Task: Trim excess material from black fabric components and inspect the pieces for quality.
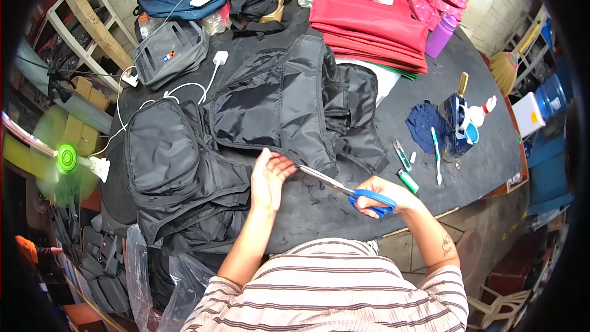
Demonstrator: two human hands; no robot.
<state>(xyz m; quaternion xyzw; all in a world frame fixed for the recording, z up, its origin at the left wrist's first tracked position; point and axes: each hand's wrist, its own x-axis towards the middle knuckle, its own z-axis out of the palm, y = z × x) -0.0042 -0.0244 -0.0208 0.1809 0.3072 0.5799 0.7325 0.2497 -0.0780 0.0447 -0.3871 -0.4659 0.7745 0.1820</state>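
My right hand is closed round the blue handles of a pair of scissors. The blades point left toward the lower edge of a black fabric bag lying on the dark table. At that same edge is my left hand, palm turned up, fingers stretched out and thumb apart. Its fingertips are by the bag's trim, close to the scissor tips; whether they touch the fabric is hard to make out. Left of it lies another black bag with a rounded front pocket.
Right on the table lie a thread snipper, a green lighter, a toothbrush and a navy cloth. Red folded fabric and a purple bottle stand behind. A white cable crosses left; a green fan spins beyond.
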